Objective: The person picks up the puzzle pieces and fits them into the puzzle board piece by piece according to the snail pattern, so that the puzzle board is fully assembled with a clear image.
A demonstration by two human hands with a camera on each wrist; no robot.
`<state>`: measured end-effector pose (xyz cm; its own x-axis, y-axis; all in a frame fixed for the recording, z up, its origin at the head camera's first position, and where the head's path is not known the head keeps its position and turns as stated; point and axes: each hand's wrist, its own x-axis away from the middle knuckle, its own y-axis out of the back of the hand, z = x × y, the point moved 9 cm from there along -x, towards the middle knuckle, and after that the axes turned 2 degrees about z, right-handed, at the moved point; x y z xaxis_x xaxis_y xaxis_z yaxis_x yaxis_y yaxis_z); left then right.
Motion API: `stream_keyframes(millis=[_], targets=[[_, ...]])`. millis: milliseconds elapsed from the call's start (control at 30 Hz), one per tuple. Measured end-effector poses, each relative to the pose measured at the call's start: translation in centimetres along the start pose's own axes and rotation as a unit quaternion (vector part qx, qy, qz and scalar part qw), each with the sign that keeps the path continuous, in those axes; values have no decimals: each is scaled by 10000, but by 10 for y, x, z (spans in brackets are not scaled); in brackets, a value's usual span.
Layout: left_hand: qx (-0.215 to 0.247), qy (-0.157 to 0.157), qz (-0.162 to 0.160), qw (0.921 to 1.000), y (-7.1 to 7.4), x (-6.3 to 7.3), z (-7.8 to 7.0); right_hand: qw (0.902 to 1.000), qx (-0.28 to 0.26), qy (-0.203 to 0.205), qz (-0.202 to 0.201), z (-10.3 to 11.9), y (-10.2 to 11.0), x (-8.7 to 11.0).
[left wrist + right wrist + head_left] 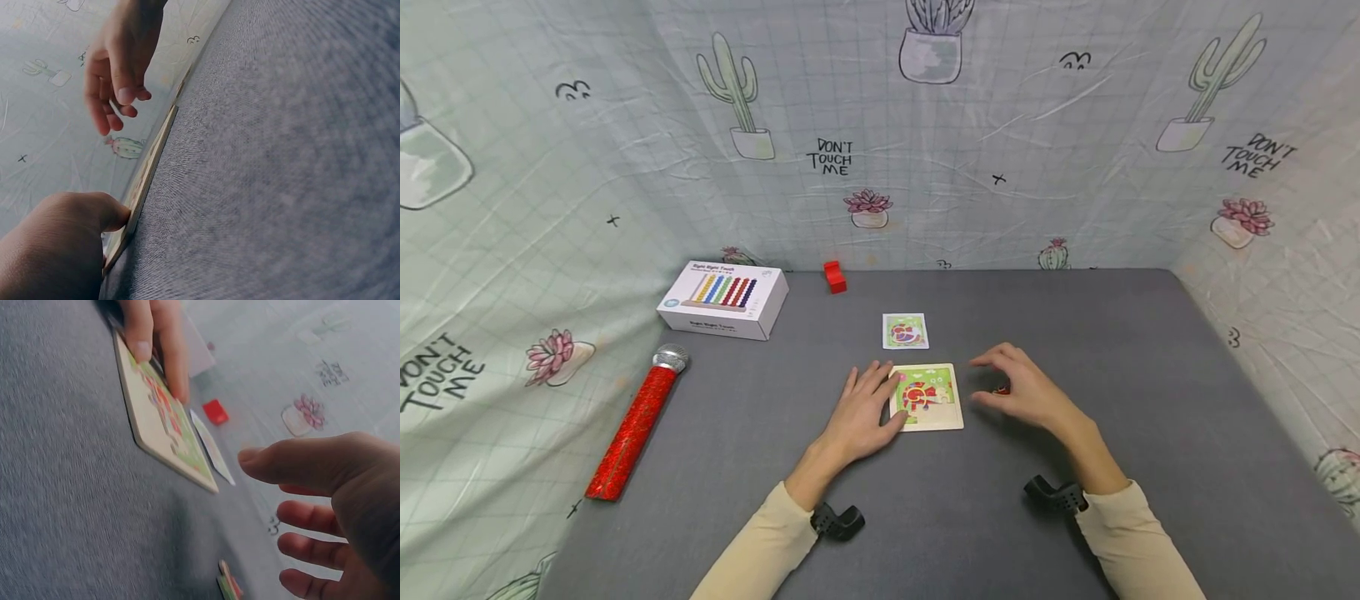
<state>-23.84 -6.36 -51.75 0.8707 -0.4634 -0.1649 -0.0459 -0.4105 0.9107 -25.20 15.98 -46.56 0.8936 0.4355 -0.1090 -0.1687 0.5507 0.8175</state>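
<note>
A wooden jigsaw puzzle board lies flat on the table, with a red and green picture in it and a bare pale patch at its lower right. My left hand rests on the board's left side, fingers extended and thumb at the near edge. To the right of the board, my right hand hovers with thumb and fingers apart and nothing between them. Beneath it a loose puzzle piece lies on the table, mostly covered by that hand in the head view. Just behind the board is a small picture card.
A white box with colored bars printed on it stands at the back left. In front of it lies a red glittery microphone. A small red block sits near the table's back edge, where a patterned cloth hangs.
</note>
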Motion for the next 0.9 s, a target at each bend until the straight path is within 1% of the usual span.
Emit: stream_keyframes(millis=[100,333,533,767,900], targets=[[-13,9,11,10000,1,-1,0,10000,-57,-14,34,-7,0,-1],[-55,-7,48,10000,2,-1,-1,10000,-4,-68,47,-24,1,1],[-71,7,95,9999,1,-2,-1,9993,53,-297,208,-38,1,4],[-86,44,100,9999,-1,-2,0,9979,138,-399,484,-44,1,7],[-85,47,100,9999,0,-2,0,9973,188,-434,568,-48,2,8]])
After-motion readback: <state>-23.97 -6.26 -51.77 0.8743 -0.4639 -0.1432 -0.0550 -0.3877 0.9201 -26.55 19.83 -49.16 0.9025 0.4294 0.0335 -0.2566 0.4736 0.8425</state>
